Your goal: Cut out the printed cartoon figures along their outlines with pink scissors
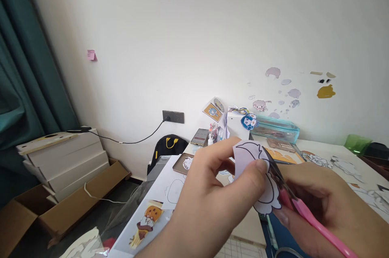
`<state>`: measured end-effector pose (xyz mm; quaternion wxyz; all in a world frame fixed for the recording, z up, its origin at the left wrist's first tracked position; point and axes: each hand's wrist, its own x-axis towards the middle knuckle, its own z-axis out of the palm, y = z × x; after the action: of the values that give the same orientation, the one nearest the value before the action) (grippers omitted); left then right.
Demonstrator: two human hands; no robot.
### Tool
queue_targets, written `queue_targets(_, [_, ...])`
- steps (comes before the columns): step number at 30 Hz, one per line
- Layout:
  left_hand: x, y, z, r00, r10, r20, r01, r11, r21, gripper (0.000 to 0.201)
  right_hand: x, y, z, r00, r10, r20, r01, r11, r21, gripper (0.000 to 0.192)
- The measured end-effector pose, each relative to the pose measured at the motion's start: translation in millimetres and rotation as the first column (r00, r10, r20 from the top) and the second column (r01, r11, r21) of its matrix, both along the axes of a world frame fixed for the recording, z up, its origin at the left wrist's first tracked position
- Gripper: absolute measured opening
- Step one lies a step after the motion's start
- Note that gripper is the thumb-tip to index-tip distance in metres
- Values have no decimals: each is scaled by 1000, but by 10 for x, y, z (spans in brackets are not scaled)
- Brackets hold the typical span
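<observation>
Your left hand point(212, 193) pinches a paper cutout point(258, 177) at lower centre of the frame, thumb and fingers closed on its top edge. Your right hand point(331, 209), lower right, grips pink-handled scissors point(300, 205), blades against the cutout's right edge. Both hands block much of the desk point(343, 156) behind. Printed sticker sheets point(152, 217) lie lower centre-left; a phone point(199, 136) and a teal case point(275, 128) sit mid-frame by the wall. Wall stickers point(288, 92) show upper right. Stacked white boxes point(63, 156) and an open cardboard box point(75, 205) are at left, with a teal curtain point(21, 71) at the far left.
</observation>
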<state>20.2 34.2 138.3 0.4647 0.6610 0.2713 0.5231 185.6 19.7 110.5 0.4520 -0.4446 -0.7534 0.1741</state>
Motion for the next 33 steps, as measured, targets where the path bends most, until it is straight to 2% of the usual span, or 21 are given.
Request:
queue_targets(4, [-2, 10, -13, 1000, 10, -7, -10, 1000, -4, 15, 32, -2, -12, 994, -36, 107, 40, 998, -37, 17])
queue_targets(11, [-6, 8, -20, 1000, 14, -12, -14, 1000, -8, 14, -63, 135, 49, 999, -8, -45, 10, 999, 47, 13])
queue_targets(14, [-17, -1, -34, 1000, -12, -29, 12, 1000, -3, 16, -93, 167, 64, 999, -10, -51, 13, 999, 48, 14])
queue_targets(24, [-89, 16, -29, 988, -147, -49, 141, 984, -107, 20, -102, 208, 60, 998, -25, -51, 28, 998, 57, 18])
queue_targets(33, [-67, 87, -77, 990, -124, -62, 119, 990, -79, 18, -10, 178, 47, 999, -30, -31, 32, 998, 62, 16])
